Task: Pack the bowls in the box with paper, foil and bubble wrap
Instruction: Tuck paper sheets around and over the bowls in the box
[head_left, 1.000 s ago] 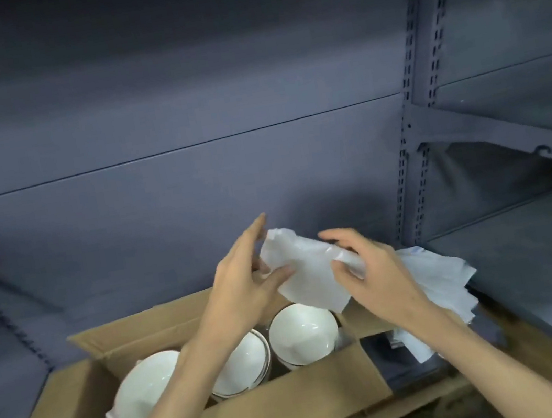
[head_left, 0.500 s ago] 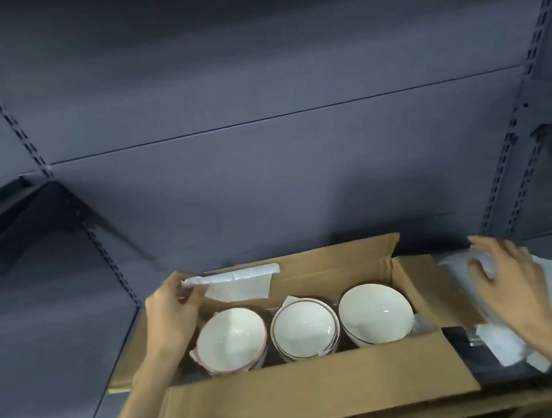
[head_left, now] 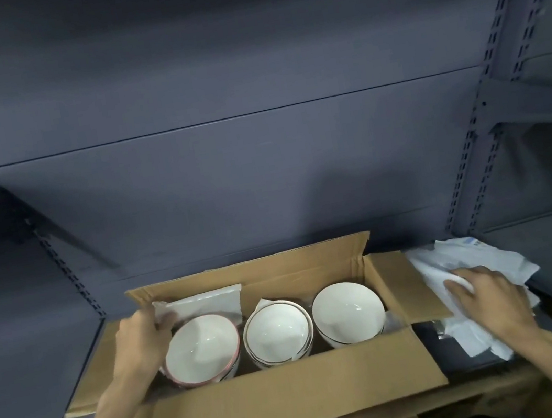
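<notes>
shelf [head_left: 73, 353]: grey metal | on it: open cardboard box [head_left: 290, 401], white paper pile [head_left: 475, 264]

forearms cut off at bottom edge, paper stack [head_left: 464, 264] partly hidden under right hand [head_left: 487, 298]

Three bowls [head_left: 276, 331], one box [head_left: 281, 410], two hands [head_left: 140, 342].

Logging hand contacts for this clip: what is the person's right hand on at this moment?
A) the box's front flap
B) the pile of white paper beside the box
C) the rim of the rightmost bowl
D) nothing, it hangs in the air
B: the right hand lies on the pile of white paper to the right of the box, away from the bowls.
</notes>
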